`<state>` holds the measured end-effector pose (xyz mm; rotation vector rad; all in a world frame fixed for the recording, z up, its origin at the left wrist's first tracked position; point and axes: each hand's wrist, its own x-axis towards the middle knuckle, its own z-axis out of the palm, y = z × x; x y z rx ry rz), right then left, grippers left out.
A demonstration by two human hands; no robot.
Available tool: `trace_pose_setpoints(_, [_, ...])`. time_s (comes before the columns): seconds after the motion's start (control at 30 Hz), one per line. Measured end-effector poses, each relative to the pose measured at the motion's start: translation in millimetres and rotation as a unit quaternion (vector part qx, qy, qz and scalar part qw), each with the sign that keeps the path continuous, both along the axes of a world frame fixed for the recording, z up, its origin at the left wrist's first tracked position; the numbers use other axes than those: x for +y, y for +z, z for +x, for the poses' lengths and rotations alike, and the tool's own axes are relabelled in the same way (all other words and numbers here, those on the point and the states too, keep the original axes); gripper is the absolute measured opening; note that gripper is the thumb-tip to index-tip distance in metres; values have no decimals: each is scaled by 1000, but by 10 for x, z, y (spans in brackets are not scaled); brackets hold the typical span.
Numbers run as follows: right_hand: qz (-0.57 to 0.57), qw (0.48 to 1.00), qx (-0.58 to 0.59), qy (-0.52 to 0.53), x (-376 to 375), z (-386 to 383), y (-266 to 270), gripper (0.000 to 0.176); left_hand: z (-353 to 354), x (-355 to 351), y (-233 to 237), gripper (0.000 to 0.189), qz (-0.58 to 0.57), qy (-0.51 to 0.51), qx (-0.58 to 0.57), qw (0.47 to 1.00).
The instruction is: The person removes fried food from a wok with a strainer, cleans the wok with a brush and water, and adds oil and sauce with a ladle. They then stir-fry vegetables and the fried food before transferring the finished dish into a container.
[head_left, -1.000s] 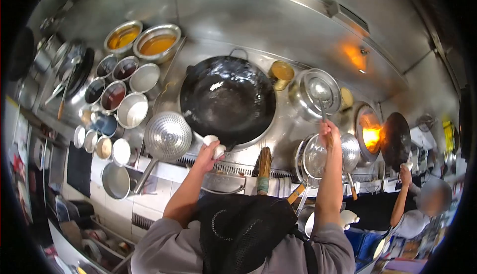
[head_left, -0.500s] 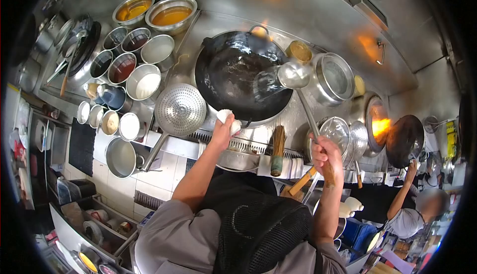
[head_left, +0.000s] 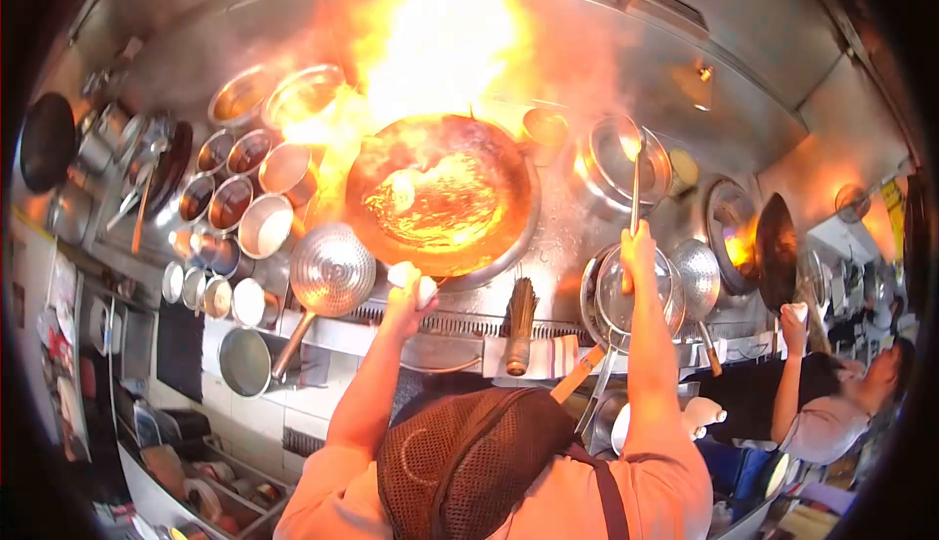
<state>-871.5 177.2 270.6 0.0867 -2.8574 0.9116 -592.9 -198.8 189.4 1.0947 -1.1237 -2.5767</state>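
A large black wok [head_left: 440, 198] sits on the burner with tall flames [head_left: 440, 51] rising from it to the hood. My left hand [head_left: 406, 291] grips the wok's near handle through a white cloth [head_left: 416, 281]. My right hand [head_left: 638, 251] holds the long handle of a ladle [head_left: 634, 173], its bowl reaching into the steel pot [head_left: 616, 163] right of the wok.
Several bowls of sauces and seasonings [head_left: 245, 178] stand left of the wok. A perforated strainer [head_left: 331, 271] lies beside them. A bamboo brush [head_left: 518, 320] rests at the stove's front edge. To the right, another person [head_left: 822, 393] tilts a second wok [head_left: 778, 247] over a flame.
The wok has burst into flame. My right hand has swung the ladle from over the wok back to the steel pot at the right.
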Motion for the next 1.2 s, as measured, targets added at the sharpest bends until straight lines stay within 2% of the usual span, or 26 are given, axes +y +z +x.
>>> trace_pose_setpoints(0.13, [86,993,-21,-77,200,-783,-237,31,32,-33,21,28,-10,-36,8,999])
trace_pose_setpoints(0.2, [34,989,-131,-59,267,-1157,-375,26,47,41,130,29,-43,-1,36,998])
trace_pose_setpoints(0.23, [-72,981,-180,-23,262,-1249,-326,26,41,-32,14,28,-26,-20,80,996])
trace_pose_setpoints(0.27, [-125,954,-272,17,305,-1343,-247,21,54,-74,-110,27,-21,-4,57,998])
trace_pose_setpoints(0.3, [-323,885,-333,45,384,-1341,-308,24,56,-76,-88,26,-20,7,41,999])
trace_pose_setpoints(0.33, [-504,774,-378,70,450,-1333,-370,30,56,-70,-75,26,-16,19,25,999])
trace_pose_setpoints(0.37, [-501,773,-383,70,496,-1308,-437,30,44,-71,-68,26,-14,23,21,999])
trace_pose_setpoints(0.5, [-658,631,-412,-3,357,-621,202,30,20,-210,-176,28,45,-8,36,998])
trace_pose_setpoints(0.53, [-678,604,-415,63,445,-551,178,24,-2,-208,-125,27,57,-9,34,998])
trace_pose_setpoints(0.6, [-676,601,-425,39,368,-183,553,13,-46,-229,-102,27,80,-2,19,997])
trace_pose_setpoints(0.67, [-676,592,-435,56,299,139,790,16,-67,-206,-115,27,65,2,32,997])
trace_pose_setpoints(0.7, [-671,594,-441,57,237,302,921,16,-70,-196,-131,27,56,6,33,998])
trace_pose_setpoints(0.77, [-628,644,-430,84,68,658,1121,19,-53,-148,-94,27,52,16,34,998])
trace_pose_setpoints(0.8, [-625,646,-431,83,-29,813,1169,19,-42,-153,-96,29,31,-8,37,999])
trace_pose_setpoints(0.87, [-633,641,-426,79,-209,1065,1263,21,-54,-152,-52,30,65,-4,55,996])
trace_pose_setpoints(0.93, [-612,661,-429,70,-383,1236,1267,20,-45,-150,-69,30,73,-10,59,996])
trace_pose_setpoints(1.0, [-560,727,-390,70,-619,1439,1224,18,-47,-164,-115,29,41,-30,73,996])
trace_pose_setpoints(1.03, [-524,775,-350,54,-705,1505,1091,26,-48,-164,-121,28,49,-32,75,995])
trace_pose_setpoints(1.07, [-522,777,-348,54,-741,1536,908,26,-48,-164,-125,28,53,-32,78,995])
trace_pose_setpoints(1.13, [-392,880,-258,75,-797,1597,508,44,-39,-153,-18,27,52,-34,52,997])
trace_pose_setpoints(1.17, [-390,881,-258,72,-828,1640,352,44,-26,-150,-12,26,55,-39,55,996])
trace_pose_setpoints(1.2, [-252,945,-200,53,-860,1688,208,50,-13,-158,14,26,57,-42,54,996])
